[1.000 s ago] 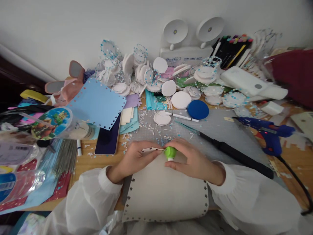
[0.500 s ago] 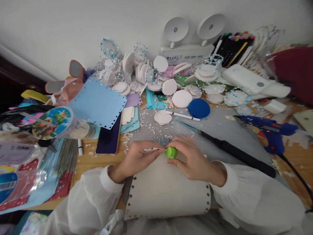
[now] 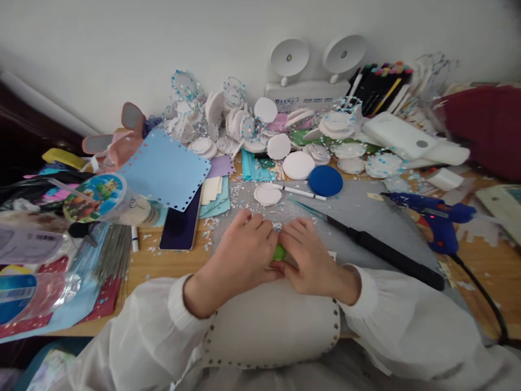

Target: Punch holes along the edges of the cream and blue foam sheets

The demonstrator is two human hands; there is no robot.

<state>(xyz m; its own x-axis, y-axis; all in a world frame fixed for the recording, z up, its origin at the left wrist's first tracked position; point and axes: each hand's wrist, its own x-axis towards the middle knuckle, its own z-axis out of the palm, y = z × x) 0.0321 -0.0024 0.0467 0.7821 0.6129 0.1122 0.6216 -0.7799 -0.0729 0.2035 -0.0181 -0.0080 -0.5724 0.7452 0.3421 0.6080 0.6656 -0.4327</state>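
My left hand (image 3: 244,252) and my right hand (image 3: 307,258) meet at the middle of the work area, fingers closed around a small green punch (image 3: 279,252). Most of the punch is hidden behind the fingers. Beneath the hands, a white sheet (image 3: 272,328) with small flower-shaped holes along its edges curves down toward my body. Its upper edge is hidden by the hands. Whether the left fingers also pinch the sheet cannot be seen.
To the right lie a long black-handled tool (image 3: 394,255) and a blue glue gun (image 3: 439,217) with its cord. A phone (image 3: 177,231), blue punched sheet (image 3: 165,168) and lidded cup (image 3: 101,198) are left. White discs (image 3: 299,164) and a blue disc (image 3: 325,180) sit behind.
My left hand has moved from pinching the sheet's edge to closing over the green punch beside my right hand. The punch is now mostly covered, and the view has shifted slightly.
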